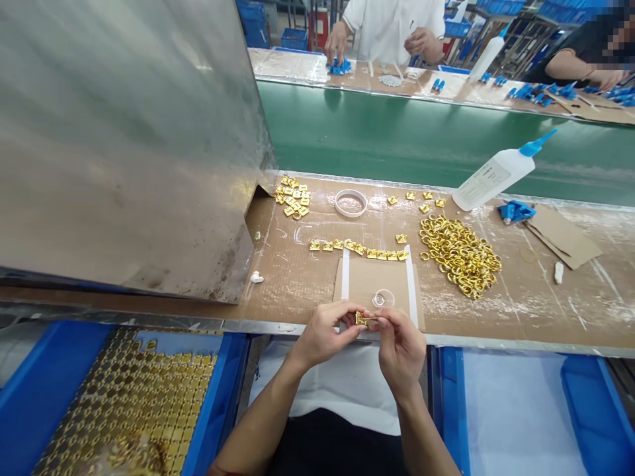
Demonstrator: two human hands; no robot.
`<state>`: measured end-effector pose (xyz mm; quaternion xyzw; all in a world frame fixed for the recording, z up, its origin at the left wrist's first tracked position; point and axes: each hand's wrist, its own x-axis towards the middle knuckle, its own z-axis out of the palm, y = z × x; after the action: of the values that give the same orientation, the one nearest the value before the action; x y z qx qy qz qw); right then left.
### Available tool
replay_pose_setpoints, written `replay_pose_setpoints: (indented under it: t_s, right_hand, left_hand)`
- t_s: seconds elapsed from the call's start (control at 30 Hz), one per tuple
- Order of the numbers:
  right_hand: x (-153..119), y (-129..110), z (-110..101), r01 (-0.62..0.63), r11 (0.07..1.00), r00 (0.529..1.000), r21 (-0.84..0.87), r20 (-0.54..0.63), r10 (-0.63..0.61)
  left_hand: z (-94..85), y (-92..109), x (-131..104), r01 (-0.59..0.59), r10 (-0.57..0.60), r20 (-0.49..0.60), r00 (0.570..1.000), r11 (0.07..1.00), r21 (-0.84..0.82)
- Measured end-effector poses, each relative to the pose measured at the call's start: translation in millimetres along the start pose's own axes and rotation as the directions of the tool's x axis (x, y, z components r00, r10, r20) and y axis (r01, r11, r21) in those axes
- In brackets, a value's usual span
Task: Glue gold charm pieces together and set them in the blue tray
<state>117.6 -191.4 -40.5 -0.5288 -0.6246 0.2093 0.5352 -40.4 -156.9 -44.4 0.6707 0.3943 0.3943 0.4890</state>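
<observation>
Near the table's front edge, my left hand [327, 330] pinches a small gold-coloured metal piece [360, 318] between thumb and fingers. My right hand [401, 344] is closed on a thin stick [372, 320] whose tip meets that piece. Just beyond the fingers, a small clear round dish [383, 299] sits on a taped cardboard pad [372, 281]. Along the pad's far edge runs a row of square gold pieces [372, 253]. A heap of gold rings [461, 254] lies to the right, and a cluster of gold pieces [292, 195] at the back left.
A large metal housing [124, 145] stands on the left. Behind the table runs a green conveyor belt [377, 125], with co-workers [397, 30] beyond. A white bottle [496, 177] leans at back right. Blue trays [228, 383] flank my lap; the left one holds rows of gold pieces.
</observation>
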Motion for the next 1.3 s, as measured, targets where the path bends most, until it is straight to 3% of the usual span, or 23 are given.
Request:
replay_pose_setpoints:
  t_s: [0.6,0.87,1.0,1.2,1.3]
  right_hand:
    - [4,0,0,0.092,0.996,0.996,-0.014,0.000,-0.092]
    - [2,-2,1,-0.075,0.976,0.992,0.203,-0.086,0.094]
    - [3,-5,1,-0.060,0.968,0.982,0.244,-0.160,0.101]
    - [7,13,-14,-0.082,0.995,0.956,0.065,-0.278,0.096]
    - [12,25,-21,-0.043,0.995,0.969,-0.087,-0.248,0.020]
  left_hand:
    - [0.5,-1,0,0.006,-0.006,-0.004,1.000,0.997,-0.072]
    - [1.2,-2,-3,0.039,-0.044,-0.048,0.998,0.994,-0.104]
    - [0.6,-5,-7,0.066,-0.072,-0.060,0.996,0.993,-0.101]
    - [-0.9,-5,-11,0.114,-0.126,-0.087,0.988,0.985,-0.128]
    - [-1.4,-4,-11,0.112,-0.125,-0.087,0.988,0.985,-0.133]
